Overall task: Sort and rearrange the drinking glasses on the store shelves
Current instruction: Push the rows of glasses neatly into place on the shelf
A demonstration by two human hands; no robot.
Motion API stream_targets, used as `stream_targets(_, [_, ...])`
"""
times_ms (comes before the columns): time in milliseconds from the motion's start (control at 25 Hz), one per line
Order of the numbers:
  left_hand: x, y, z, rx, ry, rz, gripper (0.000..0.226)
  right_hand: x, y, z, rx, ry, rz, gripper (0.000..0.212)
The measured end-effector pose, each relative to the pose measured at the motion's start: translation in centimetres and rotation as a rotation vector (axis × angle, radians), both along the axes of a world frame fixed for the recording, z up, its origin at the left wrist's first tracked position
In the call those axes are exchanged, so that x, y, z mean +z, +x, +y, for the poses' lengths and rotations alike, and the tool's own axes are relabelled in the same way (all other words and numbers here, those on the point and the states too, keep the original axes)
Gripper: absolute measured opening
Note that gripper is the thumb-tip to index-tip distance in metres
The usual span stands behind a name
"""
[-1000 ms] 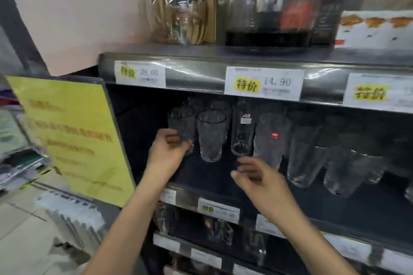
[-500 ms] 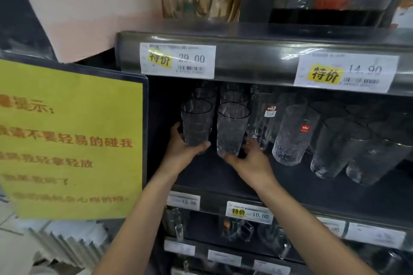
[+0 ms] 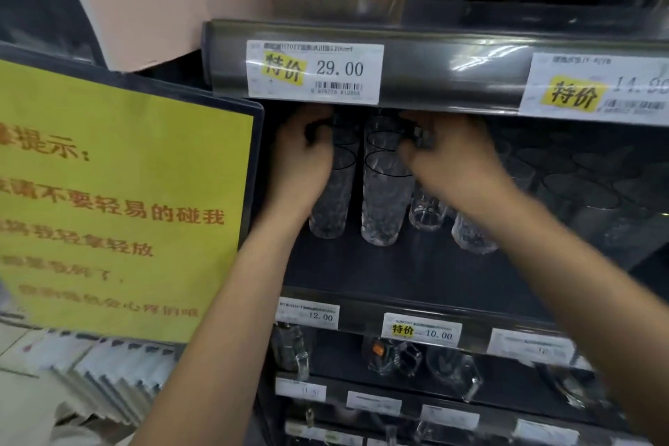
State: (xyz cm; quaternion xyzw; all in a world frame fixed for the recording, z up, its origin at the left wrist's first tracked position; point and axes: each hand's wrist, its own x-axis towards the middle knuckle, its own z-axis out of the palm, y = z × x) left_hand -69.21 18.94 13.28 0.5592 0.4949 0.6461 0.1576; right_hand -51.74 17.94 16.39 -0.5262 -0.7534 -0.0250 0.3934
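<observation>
Two rows of clear textured glasses stand at the left end of the dark shelf (image 3: 398,272). The front left glass (image 3: 335,206) and the front right glass (image 3: 383,203) stand upright side by side. My left hand (image 3: 304,163) reaches past the left row, its fingers curled round the dark rim of a rear glass (image 3: 338,130). On the other row, my right hand (image 3: 449,159) grips the rim of a rear glass (image 3: 383,125) in the same way. The upper shelf's lip hides the fingertips and the rear glasses' tops.
More clear glasses (image 3: 470,235) and dark tumblers (image 3: 579,185) fill the shelf to the right. The upper shelf edge with its 29.00 price tag (image 3: 315,72) hangs low over my hands. A yellow notice sign (image 3: 119,206) stands at the left. Lower shelves hold glass mugs (image 3: 394,358).
Both hands have left the bases of the front glasses and moved up and deeper to the rear glasses under the shelf lip. The camera has come closer.
</observation>
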Motion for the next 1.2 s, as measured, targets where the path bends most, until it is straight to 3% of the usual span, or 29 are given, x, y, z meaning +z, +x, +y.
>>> stream_targets(120, [3.0,0.5,2.6,-0.015,-0.222,0.34,0.037,2.5,-0.4,3.7,0.01,-0.35,-0.428,0.041])
stream_targets(280, [3.9,0.0,5.7,-0.121,-0.463,0.786,0.03,2.2,-0.9,6.8,0.069,-0.421,-0.756,0.028])
stream_targets(360, [3.9,-0.6,6.8,-0.112,-0.538,0.902,0.033,1.9,-0.8,7.7,0.087,-0.446,-0.779,0.029])
stream_targets(520, [3.5,-1.2,7.7,-0.095,-0.547,1.013,0.018,0.8,-0.9,9.0,0.145,-0.436,-0.765,0.024])
stream_targets(600, [3.5,-1.3,7.8,-0.101,-0.574,1.032,0.024,0.6,-1.0,9.6,0.162,-0.421,-0.749,0.005])
stream_targets(680, [3.6,-1.3,8.1,-0.12,-0.599,1.047,0.029,0.7,-1.1,10.1,0.16,-0.448,-0.709,0.028])
stream_targets(760, [3.5,-1.1,8.4,-0.161,-0.639,1.058,0.03,0.7,-1.1,10.5,0.179,-0.49,-0.668,0.034])
stream_targets(960, [3.2,-1.2,8.3,-0.204,-0.627,1.046,0.027,0.5,-1.0,10.8,0.193,-0.473,-0.64,0.006])
stream_targets(1200, [3.0,-1.3,8.6,-0.198,-0.598,1.025,0.028,0.6,-0.9,10.8,0.216,-0.511,-0.537,0.01])
